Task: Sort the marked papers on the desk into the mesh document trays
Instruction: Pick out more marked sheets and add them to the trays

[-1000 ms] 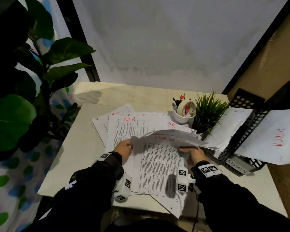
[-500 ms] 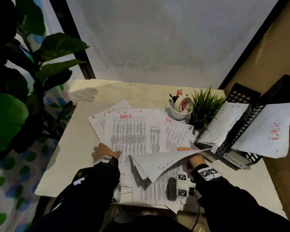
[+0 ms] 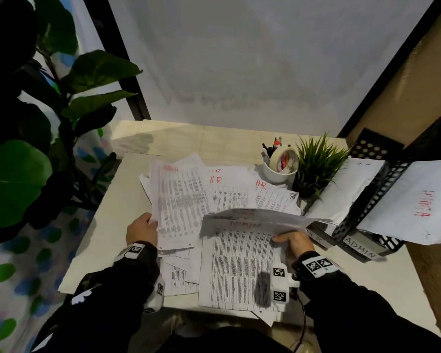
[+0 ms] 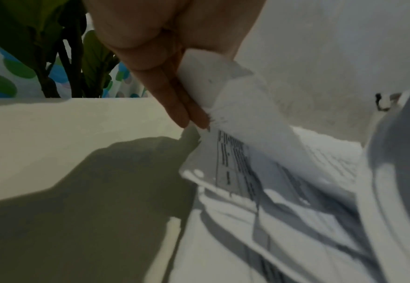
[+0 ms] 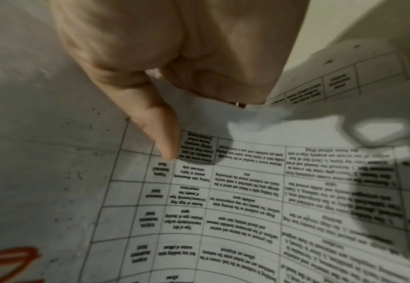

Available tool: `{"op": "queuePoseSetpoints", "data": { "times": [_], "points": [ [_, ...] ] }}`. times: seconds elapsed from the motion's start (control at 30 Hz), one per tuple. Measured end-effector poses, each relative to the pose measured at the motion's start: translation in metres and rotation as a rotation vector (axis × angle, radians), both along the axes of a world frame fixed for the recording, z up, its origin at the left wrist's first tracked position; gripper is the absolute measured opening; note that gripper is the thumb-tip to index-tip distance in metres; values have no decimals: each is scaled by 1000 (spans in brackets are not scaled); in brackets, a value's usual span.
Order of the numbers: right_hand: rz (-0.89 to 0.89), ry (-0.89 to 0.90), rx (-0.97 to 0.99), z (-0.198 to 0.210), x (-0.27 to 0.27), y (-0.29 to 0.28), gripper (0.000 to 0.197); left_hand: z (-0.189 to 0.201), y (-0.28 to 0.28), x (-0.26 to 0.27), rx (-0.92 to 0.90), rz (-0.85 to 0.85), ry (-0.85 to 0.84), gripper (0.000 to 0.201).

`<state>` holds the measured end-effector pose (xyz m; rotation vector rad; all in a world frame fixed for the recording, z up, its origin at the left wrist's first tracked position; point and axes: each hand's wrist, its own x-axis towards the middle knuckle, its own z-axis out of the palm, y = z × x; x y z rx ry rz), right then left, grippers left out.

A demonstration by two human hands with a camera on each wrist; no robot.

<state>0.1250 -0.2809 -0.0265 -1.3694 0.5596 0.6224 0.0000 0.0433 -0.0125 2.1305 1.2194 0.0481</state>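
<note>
Printed sheets with red marks cover the desk [image 3: 107, 225]. My left hand [image 3: 148, 226] pinches the left edge of a lifted sheet [image 3: 178, 200]; its fingers [image 4: 175, 99] clamp that paper [image 4: 235, 107] in the left wrist view. My right hand [image 3: 289, 242] grips a small bunch of raised ADMIN sheets [image 3: 260, 219] by their right edge, thumb [image 5: 160, 134] on the page [image 5: 247, 191]. Another ADMIN sheet [image 3: 239, 263] lies flat below. Two HR sheets [image 3: 227, 189] lie further back. Black mesh trays [image 3: 367, 207], labelled ADMIN and HR, stand at the right with papers [image 3: 413, 200] in them.
A white cup [image 3: 278, 171] with pens and a tape roll stands behind the papers, beside a small spiky plant [image 3: 316, 166]. A large leafy plant [image 3: 36, 149] fills the left side. A wall rises behind the desk.
My left hand has taken hold of the left sheet's edge and lifted it, uncovering an HR sheet. My right hand's sheets have flattened out and swung up to the right.
</note>
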Motion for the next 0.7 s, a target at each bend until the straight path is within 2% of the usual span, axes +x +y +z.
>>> {"op": "queuePoseSetpoints", "data": {
  "times": [0.07, 0.13, 0.17, 0.2, 0.27, 0.3, 0.37, 0.4, 0.43, 0.47, 0.53, 0.6, 0.7],
  "points": [
    [-116, -36, 31, -13, 3, 1, 37, 3, -5, -2, -54, -26, -130, 31],
    [-281, 21, 144, -54, 15, -8, 26, 4, -20, -3, -122, -113, -233, 27],
    [-307, 53, 156, -62, 18, -8, 19, 3, -29, -4, -151, -177, -262, 21],
    [-290, 67, 164, -58, 19, -4, 23, 2, -40, -4, -174, -248, -283, 16],
    [-180, 1, 76, -18, 14, 9, 46, -3, -58, -3, -202, -337, -298, 15],
    [-113, -17, 35, -16, 17, 10, 56, -4, -65, -2, -227, -355, -304, 17],
    [-27, -14, 120, -5, 16, 12, 84, -12, -74, 0, -324, -364, -309, 23],
    [-16, -16, 124, -8, 18, 10, 95, -16, -76, 0, -397, -366, -303, 24],
    [-44, -28, 129, -14, 22, 6, 98, -19, -79, 1, -473, -378, -304, 25],
    [-45, -34, 129, -12, 22, 3, 93, -21, -81, 2, -549, -379, -308, 27],
    [-27, -44, 111, -3, 18, 1, 69, -21, -81, 4, -576, -314, -296, 39],
    [-27, -61, 116, 10, 11, 0, 49, -20, -68, 8, -408, -139, -291, 47],
    [3, -80, 105, 11, 7, -3, 49, -18, -37, 18, -189, 166, -291, 38]
  ]
}}
